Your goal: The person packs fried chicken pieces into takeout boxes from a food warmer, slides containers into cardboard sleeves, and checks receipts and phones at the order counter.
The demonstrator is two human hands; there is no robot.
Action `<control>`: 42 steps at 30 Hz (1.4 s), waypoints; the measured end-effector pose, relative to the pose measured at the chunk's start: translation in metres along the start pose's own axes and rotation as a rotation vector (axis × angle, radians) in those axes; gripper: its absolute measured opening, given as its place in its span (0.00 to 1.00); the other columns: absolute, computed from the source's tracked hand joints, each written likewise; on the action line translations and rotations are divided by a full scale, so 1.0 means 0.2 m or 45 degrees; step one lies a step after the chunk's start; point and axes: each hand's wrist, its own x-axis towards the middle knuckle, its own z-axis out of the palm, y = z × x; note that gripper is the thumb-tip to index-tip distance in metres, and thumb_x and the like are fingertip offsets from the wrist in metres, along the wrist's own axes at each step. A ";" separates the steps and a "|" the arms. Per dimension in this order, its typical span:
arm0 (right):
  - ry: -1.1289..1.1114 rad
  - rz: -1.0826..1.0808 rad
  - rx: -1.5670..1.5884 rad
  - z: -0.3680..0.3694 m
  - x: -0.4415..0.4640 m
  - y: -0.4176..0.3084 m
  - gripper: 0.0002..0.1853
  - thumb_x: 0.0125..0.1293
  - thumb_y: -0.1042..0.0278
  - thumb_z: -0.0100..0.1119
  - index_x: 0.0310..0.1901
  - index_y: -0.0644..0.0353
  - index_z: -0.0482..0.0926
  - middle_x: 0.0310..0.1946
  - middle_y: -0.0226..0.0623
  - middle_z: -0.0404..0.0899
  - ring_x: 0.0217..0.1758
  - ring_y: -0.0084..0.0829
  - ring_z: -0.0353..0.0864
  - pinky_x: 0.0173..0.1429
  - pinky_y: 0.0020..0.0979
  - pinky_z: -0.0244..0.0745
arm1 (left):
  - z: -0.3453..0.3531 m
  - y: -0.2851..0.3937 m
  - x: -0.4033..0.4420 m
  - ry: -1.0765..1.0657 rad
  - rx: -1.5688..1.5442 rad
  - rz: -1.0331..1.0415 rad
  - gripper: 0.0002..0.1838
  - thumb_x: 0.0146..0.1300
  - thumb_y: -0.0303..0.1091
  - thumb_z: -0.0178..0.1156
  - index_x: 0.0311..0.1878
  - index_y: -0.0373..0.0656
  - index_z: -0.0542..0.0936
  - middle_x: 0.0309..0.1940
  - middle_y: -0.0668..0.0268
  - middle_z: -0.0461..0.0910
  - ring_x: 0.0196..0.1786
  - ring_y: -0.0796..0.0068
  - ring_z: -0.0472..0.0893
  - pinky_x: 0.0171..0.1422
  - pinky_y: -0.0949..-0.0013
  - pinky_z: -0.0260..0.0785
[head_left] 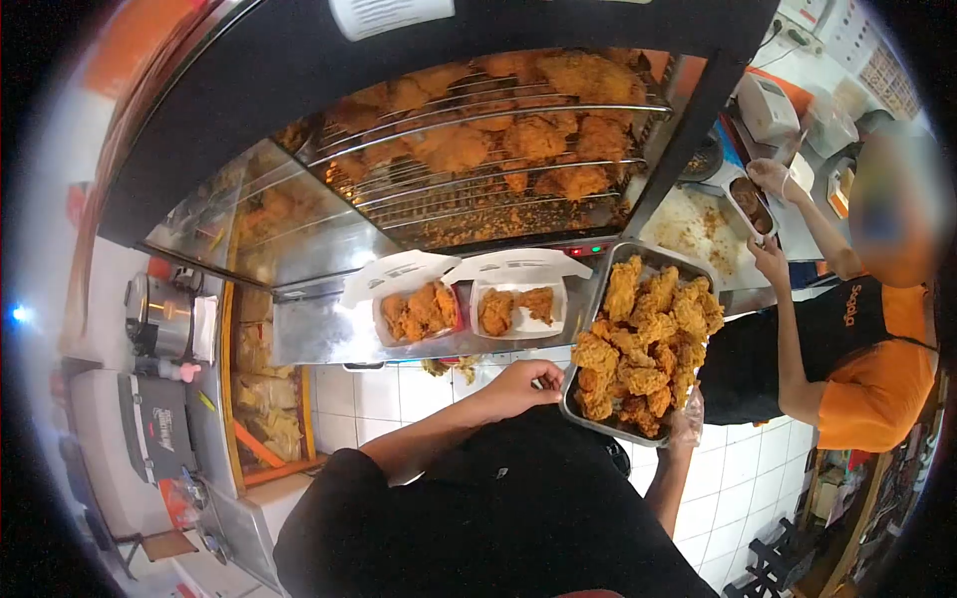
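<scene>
A metal tray [570, 407] heaped with fried chicken [643, 349] is in front of me, right of centre. My left hand [522, 389] is at its lower left edge, fingers curled against the rim. My right hand [688, 424], in a clear plastic glove, grips the lower right side of the tray. Left of the tray, two open paper boxes stand on the metal counter [309, 334]. The left box [387, 337] holds several chicken pieces, and the right box [518, 331] holds a few, with some bare space inside.
Above the counter stands a glass warming cabinet [349, 224] with chicken on wire racks. At the right, a co-worker in an orange and black shirt [867, 394] holds a small container [738, 199] with dark contents. A metal pot [159, 314] stands at the left.
</scene>
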 end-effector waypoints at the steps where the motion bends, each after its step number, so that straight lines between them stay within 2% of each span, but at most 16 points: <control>1: -0.028 -0.017 0.016 0.05 -0.04 -0.01 0.29 0.59 0.70 0.59 0.63 0.64 0.66 0.51 0.39 0.76 0.50 0.33 0.79 0.52 0.36 0.79 | -0.03 0.03 -0.08 -0.014 -0.026 0.024 0.10 0.58 0.28 0.66 0.42 0.38 0.78 0.34 0.69 0.78 0.39 0.80 0.76 0.46 0.73 0.70; 4: 0.061 0.125 -0.228 0.23 -0.10 -0.11 0.26 0.57 0.72 0.59 0.59 0.66 0.69 0.49 0.37 0.77 0.48 0.31 0.79 0.52 0.33 0.77 | -0.13 0.08 -0.28 0.002 -0.208 -0.076 0.10 0.59 0.28 0.66 0.42 0.38 0.76 0.34 0.70 0.77 0.39 0.81 0.75 0.47 0.74 0.69; 6: -0.279 -0.209 -0.158 0.42 -0.18 -0.22 0.30 0.58 0.58 0.65 0.57 0.69 0.70 0.45 0.39 0.78 0.45 0.31 0.79 0.47 0.30 0.77 | -0.18 0.05 -0.39 -0.016 -0.287 -0.106 0.10 0.60 0.27 0.65 0.42 0.39 0.75 0.35 0.71 0.76 0.39 0.82 0.75 0.47 0.75 0.69; 7: -0.241 -0.062 -0.187 0.43 -0.14 -0.19 0.37 0.50 0.59 0.69 0.59 0.71 0.69 0.47 0.41 0.77 0.47 0.33 0.78 0.51 0.29 0.76 | -0.20 0.06 -0.44 0.043 -0.319 -0.054 0.10 0.60 0.26 0.65 0.42 0.40 0.75 0.35 0.71 0.76 0.39 0.83 0.75 0.46 0.76 0.69; 10: -0.308 -0.141 -0.459 0.37 0.07 0.07 0.34 0.54 0.67 0.62 0.63 0.70 0.67 0.56 0.44 0.73 0.57 0.35 0.74 0.60 0.32 0.70 | -0.24 0.00 -0.54 0.142 -0.384 0.061 0.10 0.60 0.24 0.65 0.41 0.42 0.74 0.36 0.72 0.75 0.38 0.84 0.74 0.45 0.77 0.68; 11: -0.417 -0.171 -0.296 0.45 0.09 0.07 0.32 0.56 0.71 0.60 0.65 0.68 0.66 0.60 0.43 0.71 0.61 0.36 0.71 0.65 0.34 0.66 | -0.24 0.01 -0.57 0.215 -0.487 0.034 0.10 0.60 0.25 0.65 0.40 0.42 0.73 0.36 0.73 0.75 0.39 0.84 0.74 0.45 0.77 0.68; 15: -0.408 0.134 -0.158 0.69 0.24 0.02 0.32 0.56 0.83 0.54 0.66 0.67 0.63 0.64 0.44 0.67 0.65 0.38 0.68 0.65 0.35 0.65 | -0.27 0.01 -0.59 0.383 -0.626 0.091 0.10 0.60 0.24 0.65 0.39 0.42 0.73 0.34 0.73 0.74 0.38 0.85 0.74 0.44 0.78 0.67; 16: -0.515 0.197 -0.061 0.77 0.27 -0.04 0.31 0.56 0.85 0.52 0.65 0.66 0.65 0.61 0.43 0.70 0.62 0.36 0.71 0.61 0.35 0.68 | -0.27 0.01 -0.58 0.434 -0.683 0.132 0.09 0.60 0.24 0.64 0.39 0.42 0.72 0.34 0.73 0.74 0.38 0.85 0.74 0.44 0.78 0.67; 18: -0.458 0.245 -0.031 0.83 0.41 0.03 0.26 0.41 0.88 0.55 0.48 0.66 0.76 0.46 0.36 0.76 0.46 0.30 0.78 0.46 0.28 0.73 | -0.27 -0.05 -0.55 0.512 -0.653 0.210 0.09 0.60 0.23 0.64 0.39 0.42 0.72 0.34 0.73 0.74 0.38 0.84 0.74 0.45 0.77 0.67; 22: -0.633 0.098 -0.099 1.04 0.50 -0.06 0.26 0.39 0.86 0.56 0.47 0.65 0.76 0.39 0.31 0.73 0.41 0.29 0.75 0.45 0.28 0.70 | -0.27 -0.14 -0.45 0.725 -0.703 0.296 0.10 0.58 0.20 0.63 0.39 0.43 0.73 0.34 0.71 0.75 0.38 0.82 0.74 0.46 0.76 0.67; 25: -0.666 0.227 -0.225 1.18 0.48 -0.21 0.27 0.38 0.80 0.59 0.47 0.66 0.76 0.34 0.28 0.70 0.36 0.26 0.70 0.42 0.26 0.67 | -0.27 -0.12 -0.40 0.791 -0.754 0.291 0.10 0.57 0.19 0.63 0.38 0.43 0.73 0.34 0.71 0.75 0.38 0.81 0.75 0.46 0.76 0.68; 29: -0.717 0.036 -0.296 1.11 0.98 0.21 0.24 0.39 0.79 0.59 0.45 0.68 0.76 0.30 0.27 0.69 0.33 0.24 0.69 0.37 0.25 0.64 | -0.29 -0.12 -0.32 0.888 -0.824 0.271 0.09 0.58 0.20 0.62 0.38 0.42 0.73 0.34 0.70 0.75 0.38 0.79 0.76 0.46 0.74 0.70; 33: -0.671 0.052 -0.360 1.18 1.04 0.17 0.25 0.39 0.80 0.58 0.46 0.68 0.75 0.30 0.27 0.70 0.32 0.25 0.69 0.38 0.24 0.64 | -0.33 -0.13 -0.23 0.930 -0.908 0.316 0.09 0.58 0.20 0.62 0.39 0.42 0.73 0.34 0.70 0.75 0.38 0.78 0.76 0.46 0.74 0.71; 36: -0.678 0.166 -0.147 1.20 1.10 0.17 0.16 0.47 0.82 0.63 0.40 0.64 0.76 0.35 0.32 0.76 0.36 0.29 0.76 0.46 0.28 0.73 | -0.35 -0.09 -0.19 1.001 -0.970 0.245 0.09 0.59 0.20 0.61 0.40 0.43 0.74 0.34 0.70 0.75 0.38 0.77 0.77 0.45 0.73 0.72; 38: -0.592 0.190 -0.127 1.36 0.84 -0.03 0.10 0.54 0.82 0.62 0.38 0.61 0.78 0.35 0.33 0.77 0.39 0.30 0.78 0.49 0.31 0.74 | -0.37 -0.13 -0.13 1.129 -0.963 0.410 0.10 0.59 0.21 0.61 0.41 0.43 0.74 0.34 0.70 0.75 0.36 0.77 0.77 0.43 0.72 0.72; 42: -0.636 0.254 0.147 1.34 0.86 -0.05 0.15 0.58 0.80 0.58 0.49 0.61 0.79 0.43 0.32 0.79 0.46 0.28 0.78 0.52 0.28 0.71 | -0.41 -0.14 -0.07 1.193 -1.045 0.273 0.09 0.59 0.22 0.61 0.42 0.43 0.74 0.34 0.70 0.75 0.34 0.79 0.76 0.38 0.74 0.71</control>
